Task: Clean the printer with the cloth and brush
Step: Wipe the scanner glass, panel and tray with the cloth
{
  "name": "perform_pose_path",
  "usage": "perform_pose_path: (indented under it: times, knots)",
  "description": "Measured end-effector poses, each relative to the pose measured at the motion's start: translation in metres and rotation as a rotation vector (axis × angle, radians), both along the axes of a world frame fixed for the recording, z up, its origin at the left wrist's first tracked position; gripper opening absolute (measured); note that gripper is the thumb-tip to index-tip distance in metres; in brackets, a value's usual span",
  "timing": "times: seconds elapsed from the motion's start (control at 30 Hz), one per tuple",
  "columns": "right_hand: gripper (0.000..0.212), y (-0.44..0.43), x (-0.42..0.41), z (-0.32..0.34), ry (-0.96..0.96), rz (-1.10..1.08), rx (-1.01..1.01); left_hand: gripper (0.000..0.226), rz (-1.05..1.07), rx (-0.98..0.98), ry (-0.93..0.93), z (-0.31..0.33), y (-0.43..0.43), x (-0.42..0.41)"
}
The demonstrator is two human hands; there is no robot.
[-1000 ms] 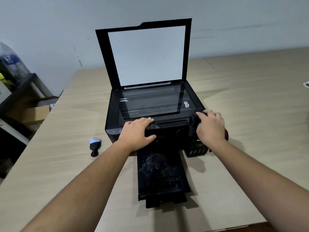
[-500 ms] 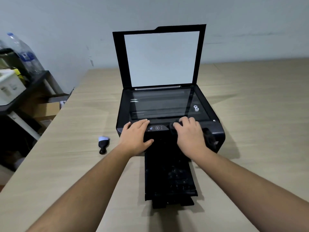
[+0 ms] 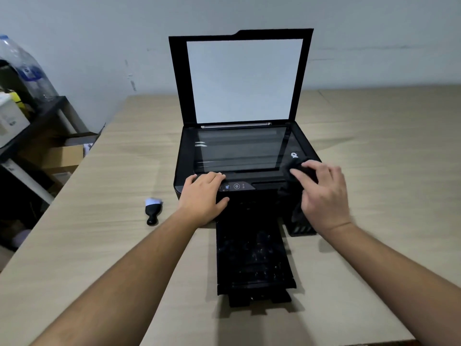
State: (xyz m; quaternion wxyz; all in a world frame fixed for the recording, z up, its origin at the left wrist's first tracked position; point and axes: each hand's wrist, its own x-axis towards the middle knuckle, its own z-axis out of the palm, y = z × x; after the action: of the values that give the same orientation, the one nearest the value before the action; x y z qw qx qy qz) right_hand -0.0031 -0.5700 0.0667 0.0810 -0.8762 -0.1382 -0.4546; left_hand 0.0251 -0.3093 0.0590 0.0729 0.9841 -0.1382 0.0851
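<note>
One printer (image 3: pixel 237 152), one cloth (image 3: pixel 296 168), one brush (image 3: pixel 152 211), one bottle (image 3: pixel 27 71), one table (image 3: pixel 99 245), two hands: left hand (image 3: pixel 203 196), right hand (image 3: pixel 324 196)

Both forearms reach forward. The left hand (image 3: pixel 203 196) lies flat, palm down, fingers together; the right hand (image 3: pixel 324 193) grips a dark cloth (image 3: pixel 295 168), fingers bent.

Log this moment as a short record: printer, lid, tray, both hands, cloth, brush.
printer: black, on the table, front toward the person
scanner lid: raised upright
output tray: pulled out, speckled with dust
left hand: flat on the front left edge
right hand: holds the cloth at the front right corner
cloth: black, bunched against the printer top
brush: lying on the table left of the printer, untouched
</note>
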Motion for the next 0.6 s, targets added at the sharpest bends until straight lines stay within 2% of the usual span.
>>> perform_pose_path:
  times: [0.1, 0.27, 0.47, 0.53, 0.6]
  knots:
    - [0.041, 0.009, 0.004, -0.016, -0.03, 0.123, -0.022, 0.056, 0.008, -0.036, -0.01, -0.002, -0.001, 0.0]
    - [0.034, 0.044, 0.009, -0.066, 0.143, -0.02, -0.038, 0.058, -0.003, -0.04, -0.005, -0.003, 0.002, 0.001]
    - [0.041, 0.08, -0.013, -0.09, 0.268, -0.277, 0.203, 0.061, -0.035, -0.002, -0.008, -0.003, 0.003, 0.0]
    - [0.042, 0.088, -0.017, -0.091, 0.36, -0.387, 0.378, 0.062, -0.064, 0.018, -0.021, -0.003, 0.006, 0.004]
    - [0.042, 0.097, -0.014, -0.087, 0.437, -0.42, 0.636, 0.061, -0.081, 0.026, -0.029, -0.002, 0.008, 0.006]
